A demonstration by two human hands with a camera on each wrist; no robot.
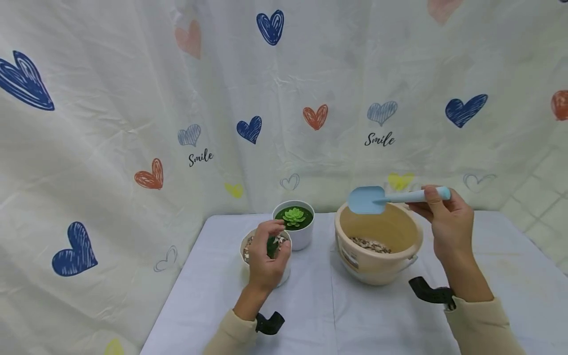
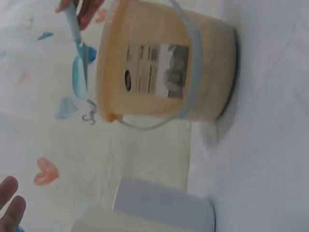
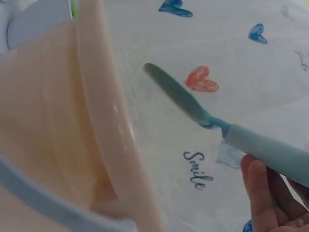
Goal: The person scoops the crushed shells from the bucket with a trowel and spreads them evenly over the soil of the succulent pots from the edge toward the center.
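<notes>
Finding the left hand [image 1: 267,259] relaxed, empty, we judge the blue, round-bladed plastic trowel [image 1: 374,200] light, stiff, best held where the right hand [image 1: 450,229] pinches its handle [image 1: 403,197].

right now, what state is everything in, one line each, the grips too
Bucket: upright, open, pebbles at the bottom
Bucket handle: lowered against the side
Scoop: held, higher than the bucket's rim
Right grip: holding the scoop
Front pot: upright, pebbles inside, green plant partly hidden
Back pot: upright, succulent in it
Left grip: fingers bent at the front pot, hold unclear
Cloth: spread, creased
</notes>
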